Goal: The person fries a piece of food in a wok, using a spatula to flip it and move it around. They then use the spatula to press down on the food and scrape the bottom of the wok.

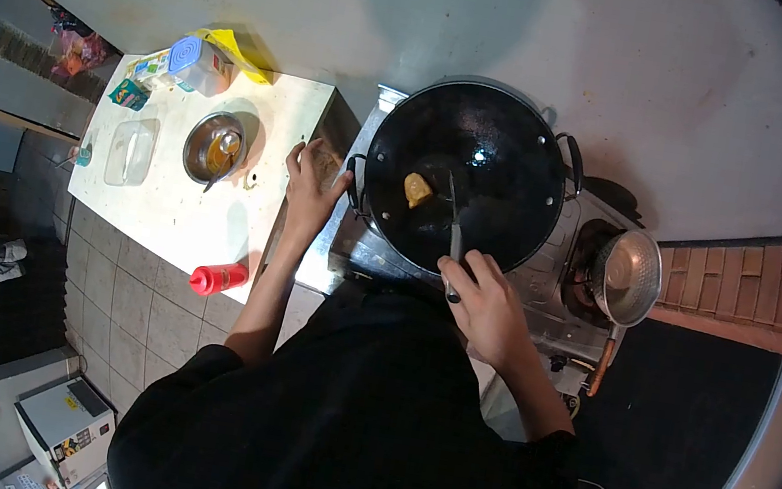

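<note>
My right hand (pixel 492 312) is closed around the handle of a slim metal cooking utensil (pixel 455 239), its narrow end reaching down into the black wok (pixel 508 206). Just left of that end, a single golden-brown piece of food (pixel 416 190) lies in the wok. My left hand (pixel 314 188) is at the wok's left side with its fingers apart, thumb right at the dark loop handle (pixel 353 185). The wok sits on the metal gas stove (pixel 557 315), its inner surface shiny.
A small saucepan (pixel 630 280) stands on the right burner, handle toward me. On the white table (pixel 183 213) at left are a metal bowl (pixel 201 163) with a spoon, a clear container (pixel 132 152), a blue-lidded tub (pixel 200 66) and a red bottle (pixel 218 278) near the front edge.
</note>
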The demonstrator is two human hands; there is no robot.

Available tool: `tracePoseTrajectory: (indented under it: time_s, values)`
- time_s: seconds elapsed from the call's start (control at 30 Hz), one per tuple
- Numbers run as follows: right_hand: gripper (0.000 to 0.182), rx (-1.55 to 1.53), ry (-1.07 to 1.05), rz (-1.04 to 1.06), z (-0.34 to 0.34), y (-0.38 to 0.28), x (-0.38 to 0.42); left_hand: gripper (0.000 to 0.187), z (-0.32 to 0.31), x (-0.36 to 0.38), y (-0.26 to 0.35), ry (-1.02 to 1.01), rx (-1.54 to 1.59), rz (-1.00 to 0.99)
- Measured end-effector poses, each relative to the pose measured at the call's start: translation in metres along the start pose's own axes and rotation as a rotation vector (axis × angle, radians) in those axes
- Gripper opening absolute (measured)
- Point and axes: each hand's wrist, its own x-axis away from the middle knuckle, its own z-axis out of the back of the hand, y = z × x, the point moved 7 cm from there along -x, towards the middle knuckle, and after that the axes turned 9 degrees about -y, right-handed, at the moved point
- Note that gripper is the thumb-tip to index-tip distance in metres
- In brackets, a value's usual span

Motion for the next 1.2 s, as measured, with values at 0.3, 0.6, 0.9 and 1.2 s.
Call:
tracePoseTrajectory:
  time_s: [0.3, 0.6, 0.9, 1.2]
  values:
    - [0.047, 0.025, 0.05, 0.01, 0.0026, 0.0001, 0.0003, 0.074, 0.0007, 0.0008, -0.0006, 0.016, 0.023, -0.008]
    - [0.048, -0.019, 0.049, -0.012, 0.0025, 0.0018, 0.0006, 0.073, 0.0013, 0.0019, 0.0008, -0.012, 0.047, 0.049]
    - [0.047, 0.0, 0.044, -0.019, 0.0013, 0.0027, -0.0002, 0.073, 0.0002, 0.0011, -0.0014, -0.003, 0.042, 0.021]
    - [0.046, -0.02, 0.052, -0.012, 0.0009, 0.0024, 0.0012, 0.074, -0.0011, 0.0013, -0.0035, -0.006, 0.041, 0.033]
